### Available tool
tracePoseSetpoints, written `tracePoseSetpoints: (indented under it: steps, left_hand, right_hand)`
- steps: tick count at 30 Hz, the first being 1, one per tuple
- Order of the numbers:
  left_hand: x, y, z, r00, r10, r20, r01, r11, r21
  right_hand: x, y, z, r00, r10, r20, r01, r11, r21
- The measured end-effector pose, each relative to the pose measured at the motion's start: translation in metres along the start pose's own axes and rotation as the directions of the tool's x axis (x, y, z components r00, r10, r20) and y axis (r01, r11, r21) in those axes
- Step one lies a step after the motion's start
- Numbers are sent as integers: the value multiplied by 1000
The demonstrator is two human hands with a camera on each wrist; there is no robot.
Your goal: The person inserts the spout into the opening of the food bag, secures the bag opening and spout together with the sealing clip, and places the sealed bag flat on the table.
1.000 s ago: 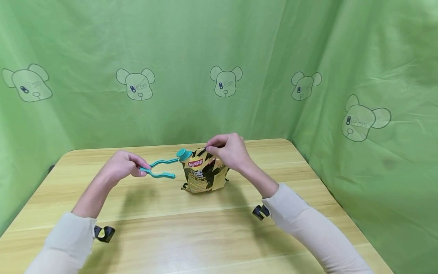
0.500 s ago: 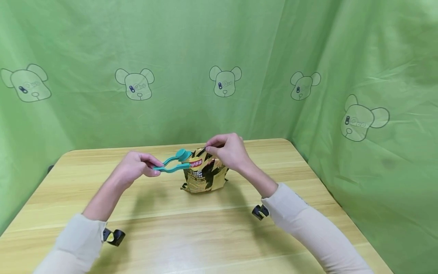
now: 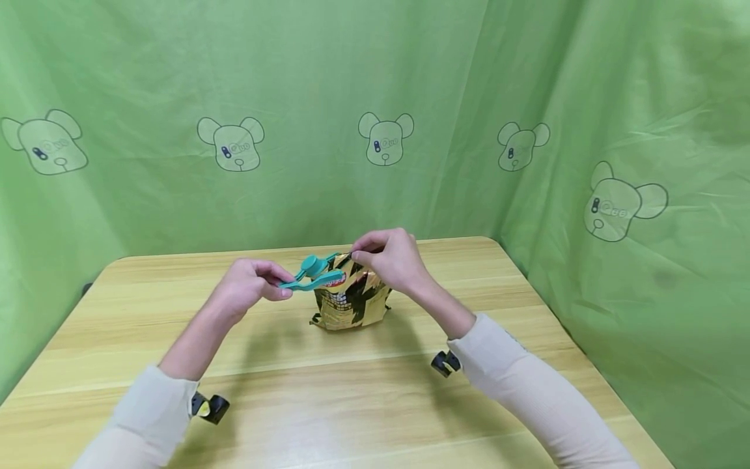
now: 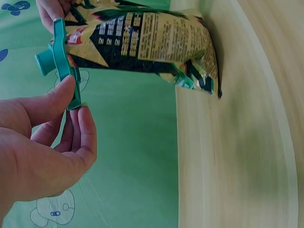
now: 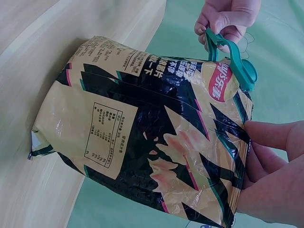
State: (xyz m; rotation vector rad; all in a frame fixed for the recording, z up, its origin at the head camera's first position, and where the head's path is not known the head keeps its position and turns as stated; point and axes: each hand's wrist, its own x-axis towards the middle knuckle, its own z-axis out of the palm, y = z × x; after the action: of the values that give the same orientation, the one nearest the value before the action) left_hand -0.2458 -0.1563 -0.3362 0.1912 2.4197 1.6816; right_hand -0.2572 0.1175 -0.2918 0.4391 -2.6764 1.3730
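Note:
A yellow-and-black Lay's chip bag [image 3: 351,309] stands on the table. My right hand [image 3: 391,259] pinches its top edge between thumb and fingers, as the right wrist view also shows on the bag [image 5: 128,137]. My left hand [image 3: 249,286] pinches the hinged end of a teal bag clip [image 3: 319,281] with a round capped spout. The clip's two arms are spread apart around the bag's upper left corner, one in front and one toward the back. In the left wrist view, thumb and fingertips hold the clip [image 4: 60,47] by its end.
The wooden table [image 3: 328,404] reaches back to a green curtain [image 3: 305,78] printed with bear heads, which also hangs along both sides. Black camera mounts [image 3: 212,409] stick out below both sleeves.
My left hand has moved right with the bag clip, from left of the bag until the clip's arms overlap its top left corner. My right hand and the bag have hardly moved.

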Motion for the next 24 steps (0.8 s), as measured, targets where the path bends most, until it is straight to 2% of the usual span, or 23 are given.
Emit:
tracePoseSetpoints:
  steps: [9,16,24]
  left_hand:
    - [5,4,11,998,33,46,-28,995,-96]
    - [7,4,14,998,-4,56,6,1000,-29]
    - [7,6,19,1000,-9,24,10,999,-38]
  right_hand:
    - [-1,0,-1,1000,2,0,-2,1000,10]
    - [-1,1,0,1000,10,1,-10,1000,14]
    - [-2,1,0,1000,8,-5,-8,1000,16]
